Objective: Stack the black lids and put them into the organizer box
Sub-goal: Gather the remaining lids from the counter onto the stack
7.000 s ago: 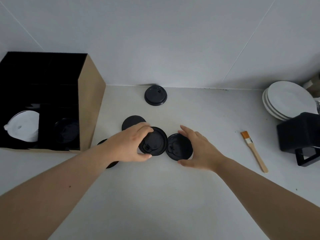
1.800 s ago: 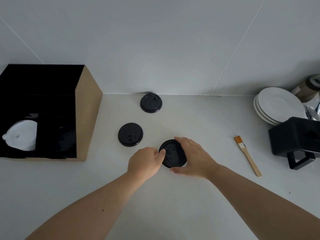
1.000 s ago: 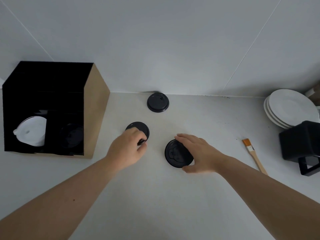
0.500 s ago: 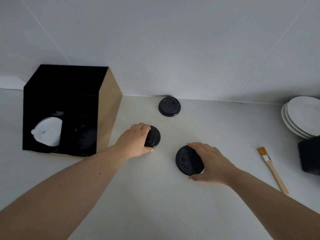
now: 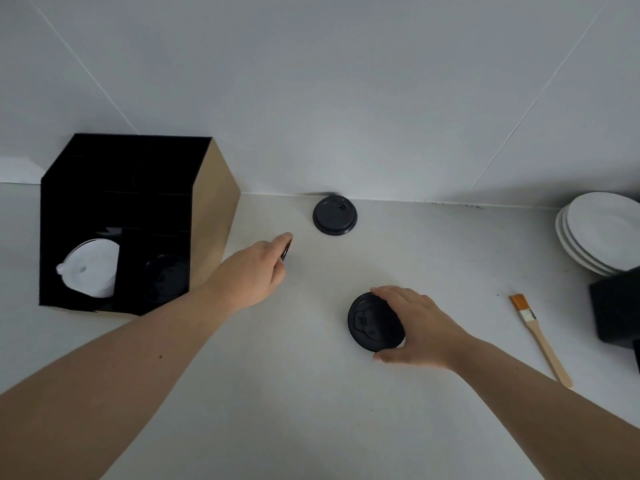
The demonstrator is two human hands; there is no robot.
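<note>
My left hand [image 5: 254, 273] grips a black lid [image 5: 286, 252] edge-on, lifted off the counter; only a sliver of it shows past my fingers. My right hand [image 5: 417, 322] holds a stack of black lids [image 5: 372, 322] flat on the counter, fingers curled round its right rim. A single black lid [image 5: 335, 216] lies by the back wall. The organizer box [image 5: 211, 209], black inside with brown cardboard sides, stands at the left. Its lower compartments hold white lids [image 5: 90, 268] and black lids [image 5: 165, 284].
A stack of white plates [image 5: 602, 230] sits at the far right, with a black object [image 5: 614, 315] in front of it. A wooden-handled brush [image 5: 538, 336] lies right of my right hand. The white wall runs close behind the counter.
My left hand has picked the middle lid up off the counter and tilted it on edge. My right hand stays on the stack. The camera view has shifted left.
</note>
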